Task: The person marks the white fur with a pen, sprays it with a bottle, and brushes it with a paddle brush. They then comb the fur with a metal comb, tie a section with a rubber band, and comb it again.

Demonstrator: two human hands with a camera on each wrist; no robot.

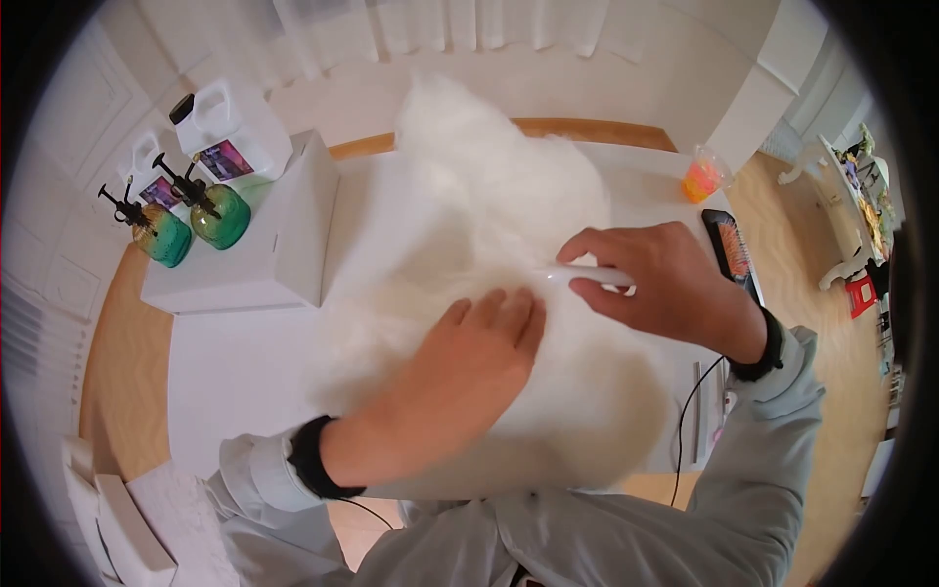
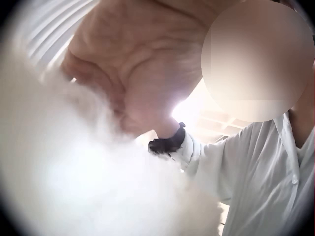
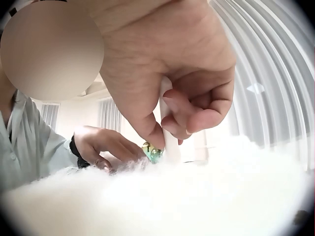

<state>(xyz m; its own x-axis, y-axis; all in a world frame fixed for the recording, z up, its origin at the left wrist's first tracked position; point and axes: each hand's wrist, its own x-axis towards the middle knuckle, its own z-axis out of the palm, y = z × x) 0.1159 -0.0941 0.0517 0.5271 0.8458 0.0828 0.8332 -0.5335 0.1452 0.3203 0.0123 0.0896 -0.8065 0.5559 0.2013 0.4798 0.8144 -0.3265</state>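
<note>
Though labels (image 1: 226,159) blur, outstretched left hand (image 1: 465,367) touches fluff (image 1: 582,391) and right hand (image 1: 670,284) pinches rod (image 1: 604,276).

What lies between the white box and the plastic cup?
The fluffy white fur, with bare tabletop on either side of it, as the head view shows.

White table (image 1: 230,367), fluffy pile (image 1: 499,171), box (image 1: 256,256), cup (image 1: 702,180)

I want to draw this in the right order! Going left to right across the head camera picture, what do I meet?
Two green spray bottles, the left hand, a white stick, a clear cup, a red packet.
</note>
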